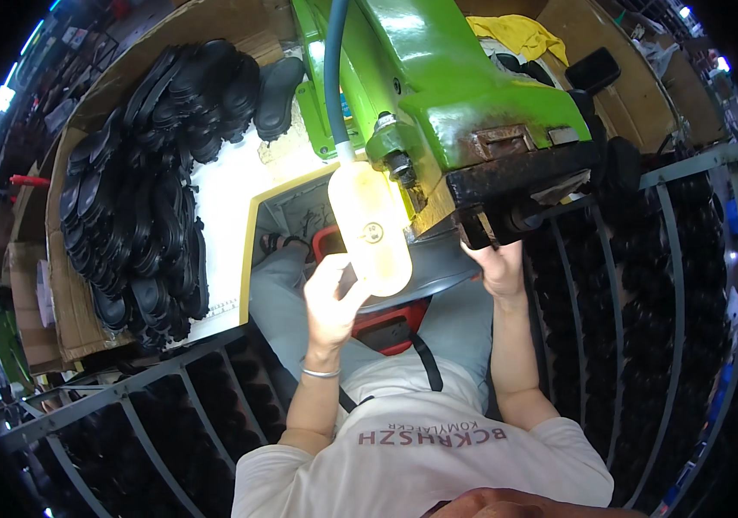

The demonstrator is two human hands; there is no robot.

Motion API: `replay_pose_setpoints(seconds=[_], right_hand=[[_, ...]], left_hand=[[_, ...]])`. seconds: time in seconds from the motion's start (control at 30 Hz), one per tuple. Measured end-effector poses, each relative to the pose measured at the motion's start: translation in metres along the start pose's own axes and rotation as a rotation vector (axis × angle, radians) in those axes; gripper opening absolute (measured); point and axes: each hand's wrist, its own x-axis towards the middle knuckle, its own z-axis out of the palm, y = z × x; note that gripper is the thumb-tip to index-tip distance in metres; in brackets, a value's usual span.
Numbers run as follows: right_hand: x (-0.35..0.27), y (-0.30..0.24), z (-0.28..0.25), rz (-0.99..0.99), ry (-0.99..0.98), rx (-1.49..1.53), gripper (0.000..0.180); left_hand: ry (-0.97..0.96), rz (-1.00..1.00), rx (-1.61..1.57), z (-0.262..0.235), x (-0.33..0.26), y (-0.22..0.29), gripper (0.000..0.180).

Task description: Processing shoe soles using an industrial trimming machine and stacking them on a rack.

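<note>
My left hand is raised at the lower left edge of a lit, capsule-shaped lamp. Its fingers curl inward, and the lamp's glare and body hide what they grip, if anything. Under the black head of a green machine, my right hand has bent fingers, partly covered by the head. Between the hands, below the lamp, runs a smooth dark grey surface with a curved edge; whether it is a machine part or a held piece I cannot tell.
Many black shoe soles are piled at the left on a white board inside a cardboard box. A yellow cloth lies behind the machine. Metal racks with dark items flank me. A red seat part shows between my legs.
</note>
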Motion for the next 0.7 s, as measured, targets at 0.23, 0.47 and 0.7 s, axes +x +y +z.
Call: replay_pose_setpoints(seconds=[0.23,0.47,0.7], right_hand=[[0.004,0.010,0.046,-0.048,-0.107,0.034,0.050],[0.011,0.035,0.050,0.069,-0.117,0.098,0.055],[-0.008,-0.023,-0.017,0.039,0.111,-0.235,0.033]], left_hand=[[0.090,-0.142,-0.146,-0.045,-0.025,-0.028,0.015],[-0.117,-0.379,-0.060,-0.003,-0.059,-0.056,0.032],[-0.257,-0.063,-0.022,0.007,-0.001,-0.049,0.045]])
